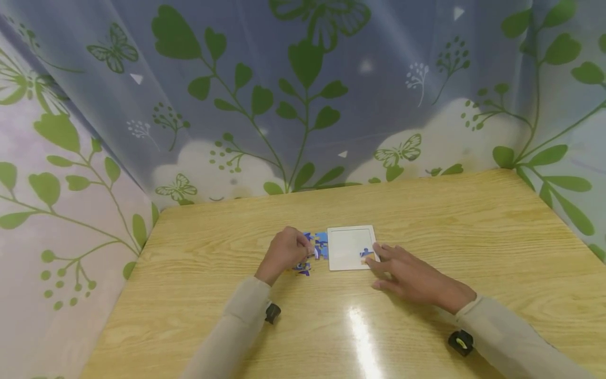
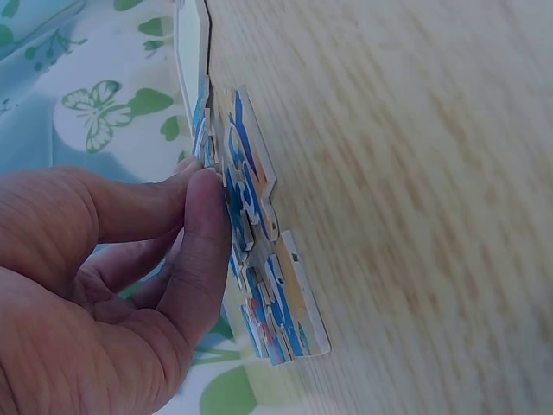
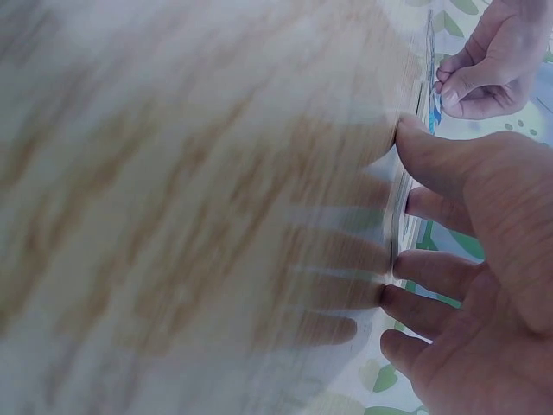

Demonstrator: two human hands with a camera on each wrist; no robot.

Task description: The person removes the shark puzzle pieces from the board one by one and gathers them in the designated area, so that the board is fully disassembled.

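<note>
A white puzzle tray lies flat on the wooden table, with one blue and orange piece set in its near right corner. Loose blue puzzle pieces lie just left of the tray; in the left wrist view the same pieces overlap, with the tray's edge behind them. My left hand is curled over this pile, thumb and fingers pinching a blue piece. My right hand lies flat on the table with fingers spread, its fingertips at the tray's near right corner.
A few more pieces lie under my left hand, near its wrist. A leaf-and-butterfly curtain closes off the back and both sides of the table. Small black cameras sit on both wrists.
</note>
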